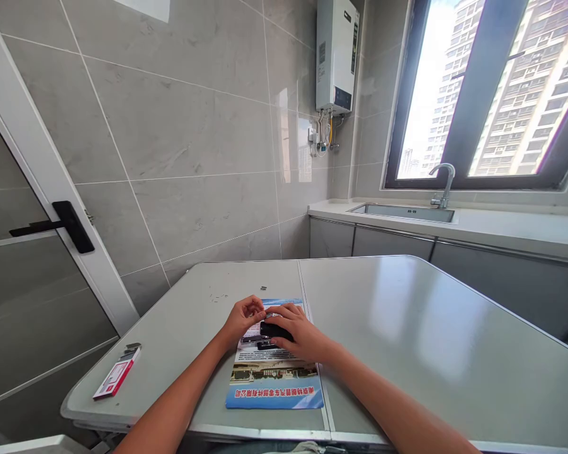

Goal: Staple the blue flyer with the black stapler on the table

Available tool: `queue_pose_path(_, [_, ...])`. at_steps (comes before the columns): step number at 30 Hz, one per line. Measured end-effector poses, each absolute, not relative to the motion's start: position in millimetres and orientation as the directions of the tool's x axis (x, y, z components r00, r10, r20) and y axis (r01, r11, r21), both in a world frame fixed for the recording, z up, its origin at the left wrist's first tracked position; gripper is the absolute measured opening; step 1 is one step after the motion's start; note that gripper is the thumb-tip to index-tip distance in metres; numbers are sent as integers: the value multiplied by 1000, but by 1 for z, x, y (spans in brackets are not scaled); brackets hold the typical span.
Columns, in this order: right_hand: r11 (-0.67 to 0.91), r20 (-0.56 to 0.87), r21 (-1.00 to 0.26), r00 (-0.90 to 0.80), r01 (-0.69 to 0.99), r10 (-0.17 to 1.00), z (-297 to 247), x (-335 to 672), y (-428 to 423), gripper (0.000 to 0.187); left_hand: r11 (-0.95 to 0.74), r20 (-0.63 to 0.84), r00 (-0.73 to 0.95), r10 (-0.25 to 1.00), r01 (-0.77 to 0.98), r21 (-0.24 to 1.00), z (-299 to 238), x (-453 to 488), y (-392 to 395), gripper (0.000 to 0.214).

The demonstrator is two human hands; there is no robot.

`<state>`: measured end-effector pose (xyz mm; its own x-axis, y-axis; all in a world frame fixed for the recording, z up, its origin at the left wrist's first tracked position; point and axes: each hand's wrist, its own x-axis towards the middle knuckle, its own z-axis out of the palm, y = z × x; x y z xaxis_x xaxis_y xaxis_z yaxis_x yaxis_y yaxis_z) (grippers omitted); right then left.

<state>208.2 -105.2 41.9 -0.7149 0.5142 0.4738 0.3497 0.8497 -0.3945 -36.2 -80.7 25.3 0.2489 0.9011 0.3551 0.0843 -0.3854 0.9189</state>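
Note:
A black stapler point(277, 331) lies over a printed brochure point(274, 375), its silver metal rail point(252, 339) pointing left, apart from the black upper part. My right hand point(296, 331) is wrapped over the stapler's black body from the right. Just left of it, my left hand point(246, 317) has thumb and fingers pinched together by the stapler's far side. Whatever sits between those fingertips is too small to make out. Beyond the brochure is a small grey piece point(264, 288), perhaps a strip of staples, with tiny loose bits point(218, 296) scattered to its left.
The pale folding table point(407, 353) has a seam running beside the brochure. A red and white packet point(117, 373) with a dark item on its end lies near the left edge. Behind are a counter with a sink point(407, 213), a tiled wall and a glass door point(38, 302).

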Motion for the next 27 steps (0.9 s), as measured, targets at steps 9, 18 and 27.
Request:
queue_pose_path(9, [406,385,-405,-250,819,888,26,275,-40,36,-420,462,18,887,450,788,15,-54,-62,19])
queue_pose_path(18, [33,169,-373,33,927,985,-8,330,3,49,-347,464,91,881,791,504,-5,-68,-46,16])
queue_pose_path(27, [9,159,-406,61,914,985,14,324,-9,42,-333,416,127,900,817,471,-8,-66,-45,24])
